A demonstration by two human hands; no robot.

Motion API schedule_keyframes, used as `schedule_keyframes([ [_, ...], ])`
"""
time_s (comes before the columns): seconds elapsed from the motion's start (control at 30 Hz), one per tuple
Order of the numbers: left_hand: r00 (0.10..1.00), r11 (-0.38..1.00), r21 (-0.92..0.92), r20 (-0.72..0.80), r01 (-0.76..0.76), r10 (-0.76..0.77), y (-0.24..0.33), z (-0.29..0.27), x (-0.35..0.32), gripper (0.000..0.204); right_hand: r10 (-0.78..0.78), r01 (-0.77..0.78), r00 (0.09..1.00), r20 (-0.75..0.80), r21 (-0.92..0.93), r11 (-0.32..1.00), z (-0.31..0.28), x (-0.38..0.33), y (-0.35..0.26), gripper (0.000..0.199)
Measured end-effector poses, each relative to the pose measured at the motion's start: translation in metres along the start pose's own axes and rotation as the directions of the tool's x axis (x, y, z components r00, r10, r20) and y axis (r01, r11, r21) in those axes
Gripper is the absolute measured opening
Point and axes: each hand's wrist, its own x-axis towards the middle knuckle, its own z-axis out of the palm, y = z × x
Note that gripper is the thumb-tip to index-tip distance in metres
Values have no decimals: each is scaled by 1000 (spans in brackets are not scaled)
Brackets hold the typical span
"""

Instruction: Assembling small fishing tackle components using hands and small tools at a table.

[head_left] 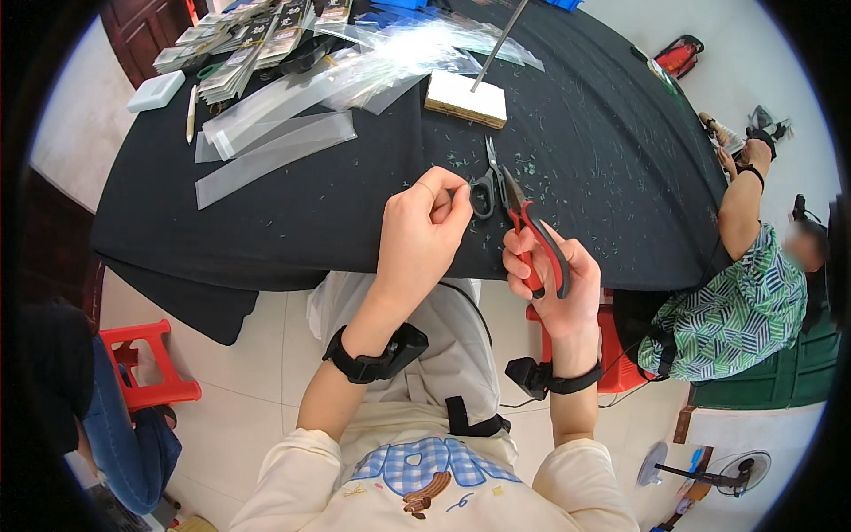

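On the table [620,177], scissors [493,157] lay between the left hand [424,217] and the pliers [528,215], which were in the right hand [572,284]. Farther away, a rod [499,49] stood in a block [461,99]; to its left lay strips [275,161], with a pen [191,115] left of them.

I'm at a big table w/ a black cloth [620,168], its R side curving, the cloth hanging over the edge at my L. Below: floor of pale square tiles [235,355] w/ thin joints. Red plastic stool [166,359] to my L; another red plastic seat [613,355], partly hidden, to my R. Far L: plain white wall [80,97], then dark reddish-brown panelled door [146,35]. Lower R: dark green panel [771,372], can't tell if door or cabinet, & nr it a round caged fan [750,470]. Light's bright, w/ strong white glare [415,46] toward the table's far side.
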Motion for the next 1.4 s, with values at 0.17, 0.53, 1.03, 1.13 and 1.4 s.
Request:
schedule_keyframes([
  [0.17, 1000, 1000, 11, 1, -24, 24, 0, 0, 0, 10, -18, 15, 1000, -15, -159, 987, 9, -3, 4, 28],
  [0.53, 999, 998, 45, -5, -42, 43, 2, 0, 0, 8, -2, -6, 1000, -22, -351, 936, 16, -5, 8, 25],
  [1.03, 998, 997, 54, -14, -56, 57, 3, 0, 0, 8, -27, -3, 997, -74, -383, 924, 23, -3, 10, 34],
  [1.13, 998, 996, 60, -21, -58, 60, 3, 1, 0, 8, -9, -9, 999, -39, -422, 906, 16, -3, 10, 40],
  [1.4, 999, 998, 41, -23, -45, 46, 2, 0, 1, 8, -13, -1, 999, -29, -445, 896, 20, -3, 8, 32],
])
